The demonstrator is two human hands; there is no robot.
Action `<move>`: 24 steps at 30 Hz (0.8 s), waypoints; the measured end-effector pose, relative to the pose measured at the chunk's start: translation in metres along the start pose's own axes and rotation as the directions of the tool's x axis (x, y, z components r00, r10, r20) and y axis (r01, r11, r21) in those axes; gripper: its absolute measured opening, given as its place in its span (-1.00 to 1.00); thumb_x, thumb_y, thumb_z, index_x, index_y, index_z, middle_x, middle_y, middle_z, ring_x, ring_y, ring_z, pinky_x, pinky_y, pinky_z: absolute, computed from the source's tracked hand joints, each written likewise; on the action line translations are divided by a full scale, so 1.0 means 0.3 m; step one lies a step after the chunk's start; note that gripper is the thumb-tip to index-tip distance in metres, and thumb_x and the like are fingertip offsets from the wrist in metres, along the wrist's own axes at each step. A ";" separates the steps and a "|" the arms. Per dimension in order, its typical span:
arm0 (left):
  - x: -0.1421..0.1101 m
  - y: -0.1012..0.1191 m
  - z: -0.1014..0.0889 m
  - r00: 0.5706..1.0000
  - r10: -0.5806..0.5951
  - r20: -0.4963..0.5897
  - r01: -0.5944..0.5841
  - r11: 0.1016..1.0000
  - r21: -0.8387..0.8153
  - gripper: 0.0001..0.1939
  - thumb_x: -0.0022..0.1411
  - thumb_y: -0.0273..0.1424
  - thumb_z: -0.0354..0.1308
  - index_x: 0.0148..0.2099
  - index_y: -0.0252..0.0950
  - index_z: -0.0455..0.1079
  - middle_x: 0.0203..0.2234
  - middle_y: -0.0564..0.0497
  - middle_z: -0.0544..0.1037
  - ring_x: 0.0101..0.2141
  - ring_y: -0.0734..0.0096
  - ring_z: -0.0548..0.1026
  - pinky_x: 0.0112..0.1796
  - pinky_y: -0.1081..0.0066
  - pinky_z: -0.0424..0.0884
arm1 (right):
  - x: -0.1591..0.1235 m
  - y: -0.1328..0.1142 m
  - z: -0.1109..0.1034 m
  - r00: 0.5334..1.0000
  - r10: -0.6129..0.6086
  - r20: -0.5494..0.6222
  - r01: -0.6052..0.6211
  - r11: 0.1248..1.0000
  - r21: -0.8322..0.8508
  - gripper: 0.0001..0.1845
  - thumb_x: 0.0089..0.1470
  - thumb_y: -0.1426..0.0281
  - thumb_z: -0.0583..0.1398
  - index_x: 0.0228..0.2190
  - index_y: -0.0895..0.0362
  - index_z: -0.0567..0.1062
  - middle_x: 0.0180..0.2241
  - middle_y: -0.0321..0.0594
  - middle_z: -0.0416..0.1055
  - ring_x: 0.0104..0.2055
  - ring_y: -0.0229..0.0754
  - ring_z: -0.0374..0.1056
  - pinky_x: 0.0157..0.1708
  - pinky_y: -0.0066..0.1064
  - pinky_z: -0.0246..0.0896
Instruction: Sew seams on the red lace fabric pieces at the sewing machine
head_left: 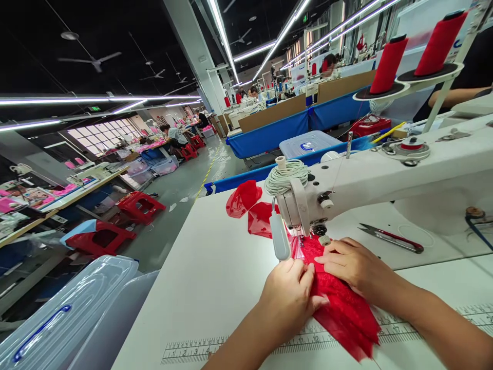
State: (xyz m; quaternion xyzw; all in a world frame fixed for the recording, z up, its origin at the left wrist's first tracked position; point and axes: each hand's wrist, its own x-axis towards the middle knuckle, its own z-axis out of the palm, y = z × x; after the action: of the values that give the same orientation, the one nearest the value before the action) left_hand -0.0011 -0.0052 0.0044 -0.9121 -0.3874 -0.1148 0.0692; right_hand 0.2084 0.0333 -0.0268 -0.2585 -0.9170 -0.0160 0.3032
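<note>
Red lace fabric [342,303] lies on the white sewing table, its upper end under the needle area of a white sewing machine [358,174]. My left hand [290,290] has its fingers closed on the fabric's left edge, just in front of the presser foot. On the fabric's right side, my right hand [352,264] presses with bent fingers near the machine head. Behind the needle, sheer red fabric pieces [246,203] spread over the table. A small lamp [280,236] hangs left of the needle.
Thread snips [393,237] lie on the table right of my hands. A ruler scale [215,347] runs along the front. Red thread cones [389,64] stand above the machine. Lidded plastic boxes [73,303] and red stools [140,205] are at the left. Other people sit farther back.
</note>
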 end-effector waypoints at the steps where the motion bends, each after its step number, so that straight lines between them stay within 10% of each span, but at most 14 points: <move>1: -0.001 0.004 0.001 1.000 -0.002 -0.017 0.002 1.000 0.004 -0.54 0.30 -0.04 0.05 -0.12 -0.38 0.43 -0.40 -0.09 0.44 -0.44 0.27 0.40 -0.46 0.32 0.41 | -0.001 0.002 0.001 1.000 0.003 -0.001 -0.003 1.000 -0.016 -0.64 0.28 0.51 -0.05 -0.34 0.10 0.52 -0.42 -0.20 0.48 -0.23 -0.15 0.28 -0.24 -0.29 0.10; 24: -0.026 -0.001 0.027 0.998 -0.014 -0.059 0.020 0.994 0.104 -0.34 0.29 0.09 -0.06 0.08 -0.38 0.43 -0.04 -0.35 0.49 -0.25 0.07 0.50 -0.33 0.22 0.46 | -0.004 0.011 0.007 0.999 0.031 0.018 -0.030 0.999 -0.043 -0.68 0.25 0.51 -0.02 -0.36 0.10 0.51 -0.41 -0.18 0.48 -0.23 -0.13 0.28 -0.23 -0.27 0.11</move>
State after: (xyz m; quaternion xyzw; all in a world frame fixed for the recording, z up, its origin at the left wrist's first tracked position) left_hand -0.0051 -0.0086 -0.0055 -0.9001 -0.3986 -0.1215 0.1273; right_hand 0.2095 0.0361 -0.0296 -0.2792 -0.9152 -0.0286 0.2891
